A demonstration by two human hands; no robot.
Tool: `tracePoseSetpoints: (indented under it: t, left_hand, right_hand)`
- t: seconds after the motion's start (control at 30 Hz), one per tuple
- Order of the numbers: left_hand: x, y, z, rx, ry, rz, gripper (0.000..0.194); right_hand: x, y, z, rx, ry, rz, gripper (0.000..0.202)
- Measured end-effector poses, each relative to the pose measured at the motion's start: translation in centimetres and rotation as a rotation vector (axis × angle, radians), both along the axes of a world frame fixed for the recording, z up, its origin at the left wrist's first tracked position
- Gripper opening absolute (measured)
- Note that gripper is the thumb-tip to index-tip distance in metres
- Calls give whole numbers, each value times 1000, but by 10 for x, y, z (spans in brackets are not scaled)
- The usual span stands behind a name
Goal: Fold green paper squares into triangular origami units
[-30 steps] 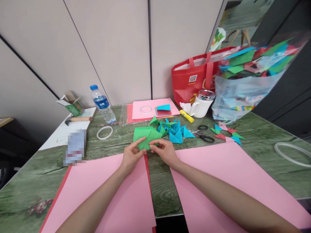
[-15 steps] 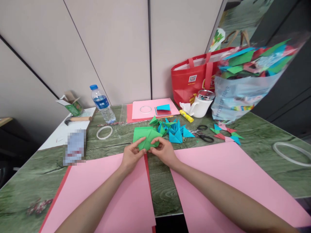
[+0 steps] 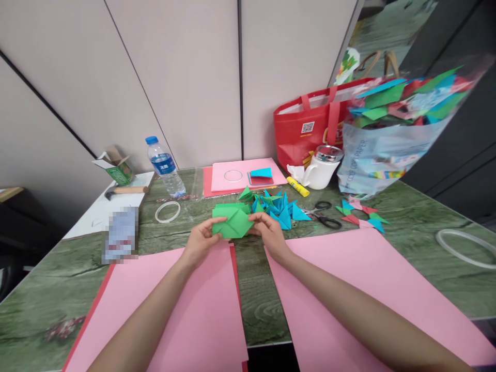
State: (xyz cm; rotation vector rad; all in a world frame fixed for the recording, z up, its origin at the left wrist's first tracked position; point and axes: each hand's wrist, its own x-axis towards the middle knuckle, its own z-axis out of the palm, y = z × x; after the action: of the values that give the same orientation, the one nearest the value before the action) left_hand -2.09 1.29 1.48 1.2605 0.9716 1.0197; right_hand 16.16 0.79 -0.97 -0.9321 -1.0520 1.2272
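A folded piece of green paper with a pointed right end is held up between both hands, above the table. My left hand pinches its left end between thumb and fingers. At the right end, my right hand is closed on the paper's edge, its thumb partly hidden. Just behind lies more green paper. A pile of folded blue and green paper pieces sits to the right of it. Pink sheets lie under my left forearm, and another pink sheet under my right one.
Scissors, a yellow glue stick, a white mug and a paper ring are at the right. A stuffed plastic bag and red bag stand behind. Left are a bottle, tape roll and hammer.
My hands have moved apart, out to the two ends of the green paper. More of its front face now shows, with the fold lines visible.
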Motion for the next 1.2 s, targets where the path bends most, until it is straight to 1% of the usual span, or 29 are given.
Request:
tracePoseSetpoints:
  t: [0.07, 0.17, 0.23, 0.3, 0.4, 0.5, 0.63, 0.7, 0.77, 0.87, 0.97, 1.1, 1.2]
  left_hand:
    - [-1, 0, 0, -32, 28, -63, 42]
    - [-1, -1, -1, -2, 123, -108, 38]
    - [0, -2, -1, 60, 160, -73, 39]
    - [1, -2, -2, 113, 153, 15, 43]
    - [3, -2, -1, 141, 81, 129, 45]
    - [6, -4, -2, 140, 64, 115, 39]
    - [7, -5, -6, 120, 129, 36, 36]
    - [5, -5, -9, 101, 119, 44, 36]
    - [4, -3, -10, 61, 76, 63, 37]
    - [4, -1, -9, -39, -57, 80, 35]
    - [5, 0, -5, -95, -159, 89, 33]
    - [5, -1, -3, -80, -134, 84, 35]
    - [4, -2, -6, -43, -84, 50, 41]
  right_hand:
    - [2, 1, 1, 26, -68, -37, 12]
    - [3, 1, 0, 101, -187, -8, 15]
    - [3, 1, -2, 119, -253, 42, 17]
    - [1, 0, -4, 109, -301, 77, 19]
    - [-1, -1, -6, 53, -267, 104, 23]
    - [-2, -2, -7, 30, -212, 111, 24]
    - [-3, -3, -6, 75, -265, 73, 18]
    - [-2, -3, -4, 93, -299, 79, 16]
    - [-2, -4, -2, 101, -286, 118, 21]
    - [-2, -5, -4, 125, -232, 198, 30]
    - [-2, -5, -8, 191, -293, 222, 35]
    - [-2, -7, -7, 263, -413, 222, 33]
    - [-1, -8, -4, 270, -409, 232, 33]
